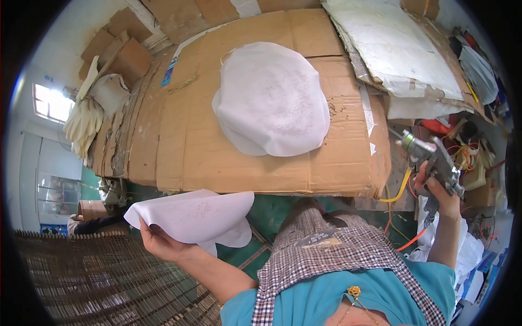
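My left hand (157, 239) grips the edge of a thin white sheet (190, 217), which droops in folds in front of the table's near edge and bears faint dark speckles. On the right, my right hand (437, 190) is wrapped round the handle of a metal spray gun (421, 146) with a green ring near its nozzle. An orange hose (411, 240) runs from the bottom of its handle. A stack of rounded white sheets (272, 100), speckled on top, lies on the cardboard-covered table (196, 146). Both hands are apart from that stack.
A board with white covering (399, 54) sits at the back right. Pale gloves (84, 122) hang at the left, near cardboard boxes (130, 57). A dark slatted rack (103, 277) stands at lower left. Tangled cords (465, 155) and a white plastic bag (440, 239) are at the right.
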`<state>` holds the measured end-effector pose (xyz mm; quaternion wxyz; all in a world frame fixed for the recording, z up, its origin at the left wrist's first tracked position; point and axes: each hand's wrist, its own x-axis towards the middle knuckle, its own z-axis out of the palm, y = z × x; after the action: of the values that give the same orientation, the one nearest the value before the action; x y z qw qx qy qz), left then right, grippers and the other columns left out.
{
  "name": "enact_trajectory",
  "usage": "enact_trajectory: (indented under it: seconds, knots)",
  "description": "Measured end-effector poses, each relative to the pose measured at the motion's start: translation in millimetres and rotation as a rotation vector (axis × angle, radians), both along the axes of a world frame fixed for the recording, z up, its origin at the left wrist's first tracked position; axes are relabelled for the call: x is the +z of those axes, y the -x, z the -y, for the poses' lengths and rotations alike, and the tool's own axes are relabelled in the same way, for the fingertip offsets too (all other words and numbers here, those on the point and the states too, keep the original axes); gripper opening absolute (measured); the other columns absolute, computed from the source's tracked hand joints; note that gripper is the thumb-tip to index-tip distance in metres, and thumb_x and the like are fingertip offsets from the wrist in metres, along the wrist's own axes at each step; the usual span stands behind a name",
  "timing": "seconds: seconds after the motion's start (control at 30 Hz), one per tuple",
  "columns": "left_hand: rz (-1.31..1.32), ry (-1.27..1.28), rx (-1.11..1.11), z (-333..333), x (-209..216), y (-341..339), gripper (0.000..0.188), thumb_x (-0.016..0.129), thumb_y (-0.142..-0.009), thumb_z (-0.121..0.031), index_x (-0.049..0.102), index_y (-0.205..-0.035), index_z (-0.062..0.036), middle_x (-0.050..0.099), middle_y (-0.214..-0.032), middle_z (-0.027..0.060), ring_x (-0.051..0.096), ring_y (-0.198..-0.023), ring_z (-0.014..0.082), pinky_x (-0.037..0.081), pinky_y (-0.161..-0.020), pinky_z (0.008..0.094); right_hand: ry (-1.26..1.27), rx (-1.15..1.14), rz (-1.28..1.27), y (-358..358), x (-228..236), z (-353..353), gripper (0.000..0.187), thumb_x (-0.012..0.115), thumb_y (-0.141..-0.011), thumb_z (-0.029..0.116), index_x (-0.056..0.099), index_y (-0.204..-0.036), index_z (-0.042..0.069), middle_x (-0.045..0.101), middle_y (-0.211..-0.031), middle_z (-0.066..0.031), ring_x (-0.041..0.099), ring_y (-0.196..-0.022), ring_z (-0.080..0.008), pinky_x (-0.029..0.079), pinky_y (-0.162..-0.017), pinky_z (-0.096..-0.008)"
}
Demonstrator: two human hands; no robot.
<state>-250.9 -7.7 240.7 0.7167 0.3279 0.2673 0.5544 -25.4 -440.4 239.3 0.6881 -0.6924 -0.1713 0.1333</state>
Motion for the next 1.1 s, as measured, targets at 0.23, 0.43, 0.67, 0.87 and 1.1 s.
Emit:
enact_trajectory:
  seconds: [0.23,0.43,0.67,0.87,1.1]
  knots:
    - [0.001,0.052,0.045,7,3,0,0.036,0.046,-0.086,-0.024,0.049,-0.111,0.0011,0.056,-0.106,0.0134,0.056,-0.096,0.0268,0.045,-0.083,0.0433,0.243,0.005,0.110,-56,-44,-27,0.047,0.058,-0.078,0.008,0.043,-0.121,0.000,0.053,-0.080,-0.0023,0.052,-0.069,-0.0097,0.043,-0.065,-0.0235]
    - [0.023,0.026,0.232,12,-10,18,0.032,0.048,-0.085,-0.016,0.050,-0.110,0.0039,0.057,-0.107,0.0145,0.055,-0.100,0.0256,0.042,-0.089,0.0374,0.476,0.030,0.741,-116,-165,-139,0.040,0.059,-0.082,0.012,0.046,-0.119,0.002,0.056,-0.088,-0.0048,0.053,-0.081,-0.0138,0.044,-0.074,-0.0277]
    - [0.097,0.231,0.505,66,-51,98,0.034,0.044,-0.086,-0.012,0.045,-0.116,0.0030,0.052,-0.116,0.0144,0.051,-0.107,0.0248,0.040,-0.093,0.0388,-0.047,0.924,-1.455,114,-256,-271,0.067,0.041,-0.081,0.062,0.047,-0.115,0.003,0.056,-0.111,-0.0097,0.053,-0.101,-0.0228,0.042,-0.085,-0.0373]
    - [0.177,0.514,0.643,121,-145,234,0.033,0.042,-0.085,-0.010,0.048,-0.113,0.0071,0.057,-0.111,0.0152,0.054,-0.103,0.0271,0.041,-0.093,0.0396,-0.104,0.829,-1.240,183,-282,-334,0.039,0.053,-0.073,0.008,0.048,-0.111,0.004,0.057,-0.105,-0.0076,0.053,-0.101,-0.0219,0.041,-0.091,-0.0360]
    - [0.424,0.859,0.757,201,-320,417,0.032,0.043,-0.084,-0.006,0.045,-0.114,0.0060,0.056,-0.111,0.0151,0.055,-0.102,0.0284,0.043,-0.091,0.0397,0.352,1.081,-0.980,323,-341,-377,0.041,0.048,-0.072,0.001,0.049,-0.113,0.003,0.058,-0.090,-0.0052,0.054,-0.071,-0.0138,0.045,-0.055,-0.0254]
